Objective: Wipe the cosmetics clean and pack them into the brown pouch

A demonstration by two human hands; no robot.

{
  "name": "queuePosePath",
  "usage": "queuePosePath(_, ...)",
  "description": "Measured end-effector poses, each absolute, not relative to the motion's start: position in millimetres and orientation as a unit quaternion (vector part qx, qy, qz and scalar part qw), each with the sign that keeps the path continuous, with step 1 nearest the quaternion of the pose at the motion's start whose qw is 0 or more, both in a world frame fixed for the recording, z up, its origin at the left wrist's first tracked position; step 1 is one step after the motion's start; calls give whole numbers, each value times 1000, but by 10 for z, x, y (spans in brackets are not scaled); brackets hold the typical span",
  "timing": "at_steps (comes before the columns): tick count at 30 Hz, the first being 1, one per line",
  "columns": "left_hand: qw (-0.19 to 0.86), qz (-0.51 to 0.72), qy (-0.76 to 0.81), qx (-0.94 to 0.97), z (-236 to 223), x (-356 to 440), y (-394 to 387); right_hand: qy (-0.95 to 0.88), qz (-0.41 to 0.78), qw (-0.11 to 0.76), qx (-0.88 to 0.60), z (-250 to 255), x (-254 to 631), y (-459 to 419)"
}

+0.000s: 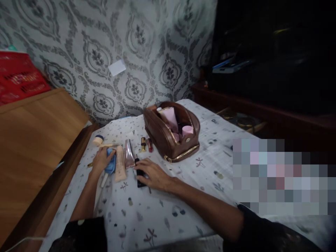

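My left hand (pixel 101 160) is closed round a blue tube (pixel 111 164) lying on the white patterned cloth (pixel 157 210). My right hand (pixel 152 172) rests with its fingers curled over a small black tube (pixel 139 174). Between the hands lie a beige tube (pixel 120 164) and a pinkish silver tube (pixel 128 154). Beyond them stand a gold lipstick (pixel 143 144) and a red one (pixel 149 145). An open brown cosmetic bag (pixel 168 140) with pink tubes inside sits behind my right hand.
A cream jar with a blue lid (pixel 98 140) lies at the cloth's left. A wooden headboard (pixel 34 133) runs along the left, with a red bag (pixel 18 77) above it. Dark wooden shelving (pixel 262 112) stands at the right. Patterned wallpaper lies behind.
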State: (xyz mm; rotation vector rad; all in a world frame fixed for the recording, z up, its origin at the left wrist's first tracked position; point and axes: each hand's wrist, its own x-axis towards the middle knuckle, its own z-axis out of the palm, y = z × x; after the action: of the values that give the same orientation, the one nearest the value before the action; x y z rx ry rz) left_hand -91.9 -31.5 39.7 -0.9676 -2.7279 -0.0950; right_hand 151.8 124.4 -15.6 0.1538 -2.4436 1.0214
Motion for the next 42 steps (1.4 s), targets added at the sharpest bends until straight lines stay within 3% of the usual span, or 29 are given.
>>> queuePosePath(11,82,-67,-929,-355,464,-807,-286,-867,424,261,-2,-224,1493,1176)
queuePosePath(19,39,-39,-914,-401,441,-777,-402,-859,469,184,-86,-123,1618,1328)
queuePosePath(30,173,-98,-946,-254,536,-419,-331,-911,373,176,-21,-86,1753,1388)
queuePosePath(36,196,-128,-920,-313,578,40,-179,-904,388,175,-23,-64,1769,1388)
queuePosePath(42,155,-238,-842,-460,508,582,106,-856,468,219,-10,-110,1750,1390)
